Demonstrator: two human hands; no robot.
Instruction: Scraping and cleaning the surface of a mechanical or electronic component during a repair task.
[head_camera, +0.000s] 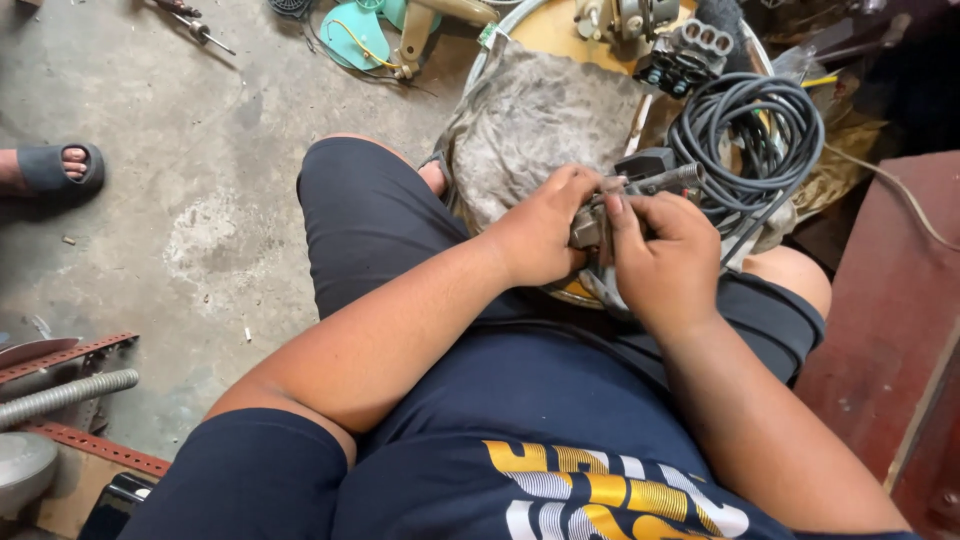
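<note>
Here the left hand (540, 238) and right hand (665, 262) both pinch a small grey metal part (592, 226), just near a coiled grey cable (745, 135) and a grey cloth (530, 120).

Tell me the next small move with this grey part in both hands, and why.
Probably keep the left hand clamped on the small grey metal part while the right hand works its fingertips at the top, since both hands already pinch it there.

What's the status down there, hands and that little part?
Left hand and right hand both gripping small grey metal part. Part over dirty rag on round tray. Coiled grey cable alongside right hand.
</note>
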